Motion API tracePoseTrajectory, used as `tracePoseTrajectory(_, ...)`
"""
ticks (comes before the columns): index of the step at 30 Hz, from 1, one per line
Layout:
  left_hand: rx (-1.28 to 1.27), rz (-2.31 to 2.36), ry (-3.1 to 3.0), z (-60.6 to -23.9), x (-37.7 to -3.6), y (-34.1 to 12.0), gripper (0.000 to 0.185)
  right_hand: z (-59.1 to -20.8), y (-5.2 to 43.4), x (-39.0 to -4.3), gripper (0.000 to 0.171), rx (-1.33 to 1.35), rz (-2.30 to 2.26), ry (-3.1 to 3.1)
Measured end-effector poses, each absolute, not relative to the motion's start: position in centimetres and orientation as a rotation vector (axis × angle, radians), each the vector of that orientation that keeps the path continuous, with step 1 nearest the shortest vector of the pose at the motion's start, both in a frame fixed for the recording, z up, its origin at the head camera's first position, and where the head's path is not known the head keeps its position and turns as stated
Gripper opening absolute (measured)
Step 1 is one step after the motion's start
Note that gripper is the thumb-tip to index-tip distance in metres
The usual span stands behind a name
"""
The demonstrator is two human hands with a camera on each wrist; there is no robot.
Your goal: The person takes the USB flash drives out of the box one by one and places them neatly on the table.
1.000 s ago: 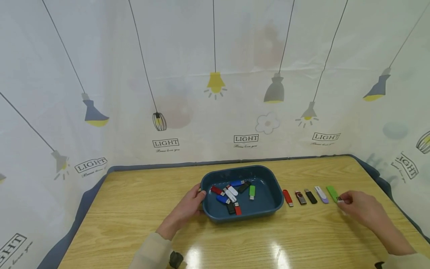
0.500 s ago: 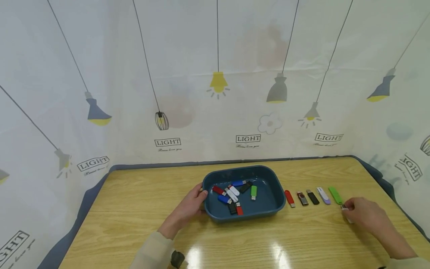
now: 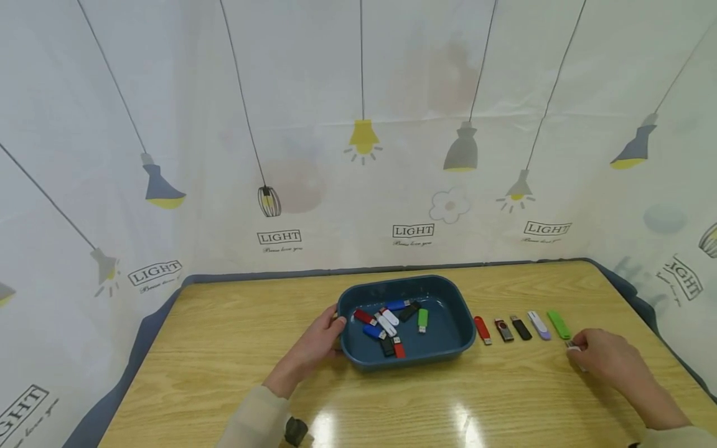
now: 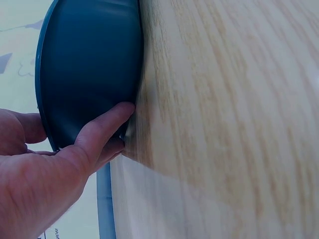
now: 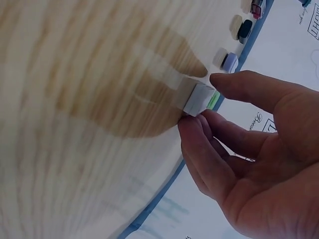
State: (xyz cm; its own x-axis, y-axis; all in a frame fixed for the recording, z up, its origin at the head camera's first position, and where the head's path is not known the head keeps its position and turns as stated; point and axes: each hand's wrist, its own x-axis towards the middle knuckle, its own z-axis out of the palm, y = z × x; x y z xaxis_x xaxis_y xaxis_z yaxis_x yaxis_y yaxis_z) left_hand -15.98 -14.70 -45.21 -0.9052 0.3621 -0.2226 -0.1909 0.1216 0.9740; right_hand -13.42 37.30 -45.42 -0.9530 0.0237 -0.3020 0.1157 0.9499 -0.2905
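Observation:
My left hand point(image 3: 316, 339) grips the left end of a dark blue-green plastic tray point(image 3: 459, 348); its thumb lies along the outer wall in the left wrist view. Several USB sticks lie jumbled inside, among them a light green one point(image 3: 422, 320). At the right, my right hand point(image 3: 607, 358) holds a small white USB stick point(image 5: 199, 99) low at the table with thumb and fingertips. Its metal plug points at the near end of a green USB stick point(image 3: 558, 325). Fingers cover much of the white stick in the head view.
Right of the tray, a row on the wooden table point(image 3: 235, 330) holds a red USB stick point(image 3: 482, 330), a dark red swivel one point(image 3: 503, 330), a black one point(image 3: 521, 328) and a white-and-lilac one point(image 3: 539, 325). A printed cloth backdrop point(image 3: 313, 155) surrounds the table's far side.
Over the first half second my right hand drew back slightly from the green stick with the white USB stick. Since then it has hardly moved. My left hand keeps its grip on the tray.

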Motion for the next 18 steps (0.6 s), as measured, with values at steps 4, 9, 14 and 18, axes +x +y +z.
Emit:
tracePoseTrajectory(4,0.171,1.838,1.991,-45.3,-16.1,-14.7,0.055,-44.7,37.7,-13.3,0.056,0.092,-0.458,2.827)
tracePoseTrajectory(9,0.168,1.837,1.986,-45.5,-16.3,-14.9,0.054,-43.2,37.9,-13.3,0.053,0.036,-0.546,2.95)
tracePoseTrajectory(14,0.161,1.829,1.992,-45.7,-16.5,-14.9,0.055,-41.9,35.9,-13.4,0.044,-0.127,-0.612,3.111)
tracePoseTrajectory(18,0.156,1.824,1.996,-45.8,-16.5,-14.9,0.055,-41.2,33.3,-13.4,0.036,-0.324,-0.665,3.216)
